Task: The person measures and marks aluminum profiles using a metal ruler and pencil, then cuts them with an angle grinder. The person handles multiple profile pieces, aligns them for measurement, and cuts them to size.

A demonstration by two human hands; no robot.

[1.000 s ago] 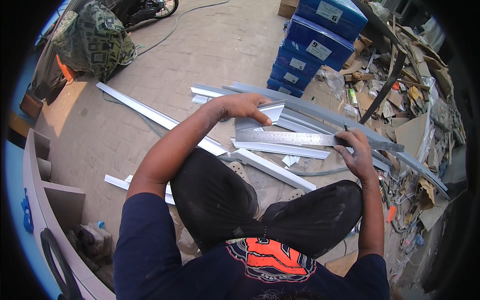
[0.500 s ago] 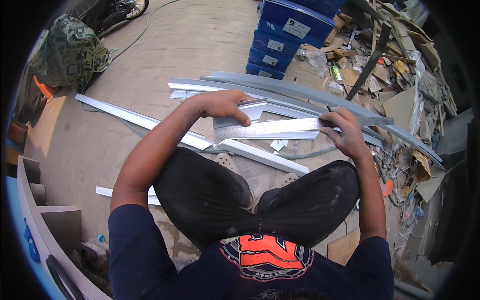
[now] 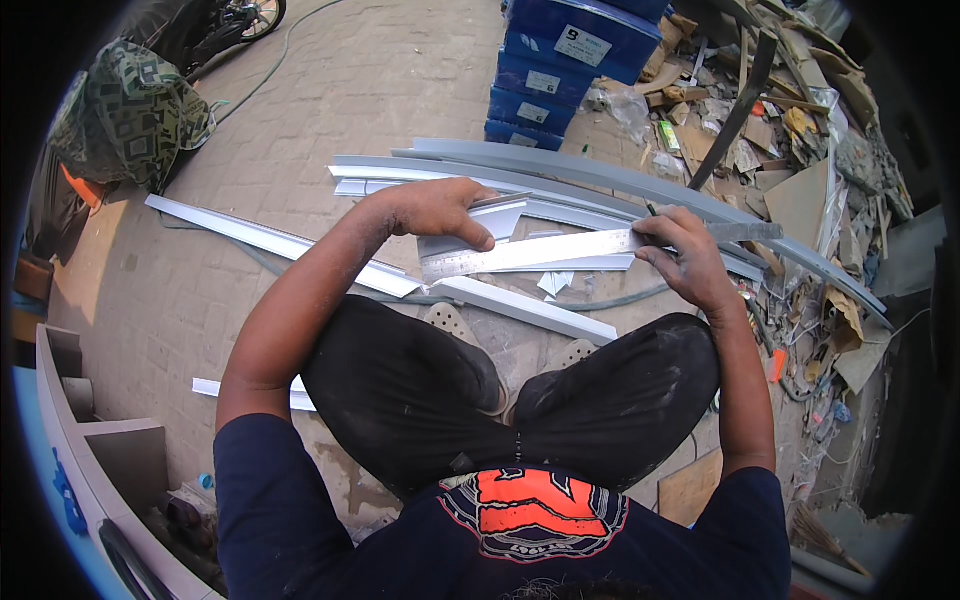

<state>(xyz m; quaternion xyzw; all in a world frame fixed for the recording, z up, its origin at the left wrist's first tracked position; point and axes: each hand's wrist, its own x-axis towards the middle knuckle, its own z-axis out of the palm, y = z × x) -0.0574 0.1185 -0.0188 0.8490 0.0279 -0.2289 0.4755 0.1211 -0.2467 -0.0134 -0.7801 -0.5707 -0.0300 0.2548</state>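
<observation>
My left hand (image 3: 440, 210) is closed on a short white profile piece with an angled end (image 3: 497, 216), its thumb at the left end of a steel ruler (image 3: 540, 248). My right hand (image 3: 680, 260) grips the ruler farther right, with a slim dark pen-like stick (image 3: 651, 209) poking up from its fingers. Long white and grey profiles (image 3: 460, 150) lie behind both hands. Another long white strip (image 3: 250, 230) lies at the left, and a shorter one (image 3: 530, 308) below the ruler, just beyond my bent knees.
Blue boxes (image 3: 560, 55) stand stacked ahead. A debris heap (image 3: 770, 140) with a leaning dark bar fills the right. A camouflage cover (image 3: 130, 120) by a motorbike (image 3: 230, 20) is at upper left, a pale cabinet (image 3: 110, 440) at lower left. A hose (image 3: 285, 60) crosses the paving.
The whole view has shifted, so most things appear farther left and higher. The ruler now slopes up to the right, with my right hand higher on it; both hands keep their grip.
</observation>
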